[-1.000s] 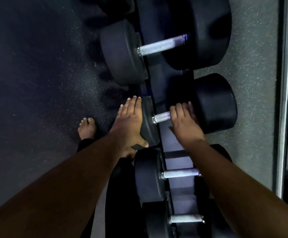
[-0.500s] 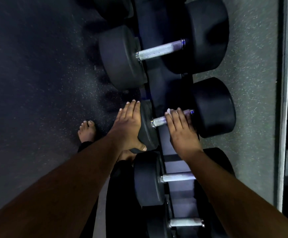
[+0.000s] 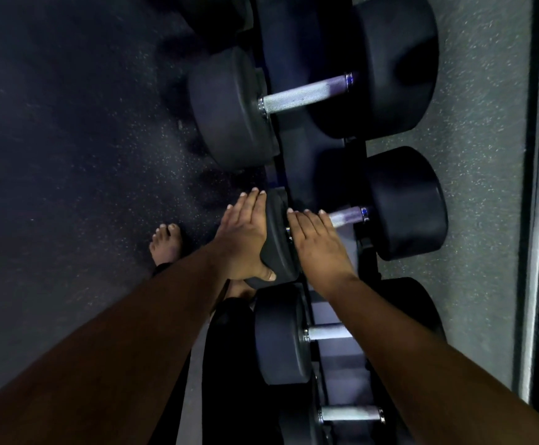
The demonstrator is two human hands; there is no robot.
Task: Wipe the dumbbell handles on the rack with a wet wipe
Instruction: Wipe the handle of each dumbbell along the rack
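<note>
A row of black dumbbells lies on a dark rack (image 3: 337,359). My left hand (image 3: 245,232) lies flat on the outer face of the middle dumbbell's near head (image 3: 277,242), its thumb hooked under the rim. My right hand (image 3: 316,242) lies over the near end of that dumbbell's metal handle (image 3: 348,216), fingers bent over the bar. The wet wipe is hidden under this hand. The far end of the handle shows bare, up to the far head (image 3: 406,203).
A larger dumbbell (image 3: 303,93) lies beyond the middle one. Two smaller dumbbells, one (image 3: 326,332) and another (image 3: 351,414), lie nearer me. My bare foot (image 3: 165,242) stands on the dark speckled floor at left. A metal frame edge (image 3: 538,187) runs along the right.
My right hand has slid along the handle from the far head toward the near head, uncovering the far end. My left hand has stayed on the near head.
</note>
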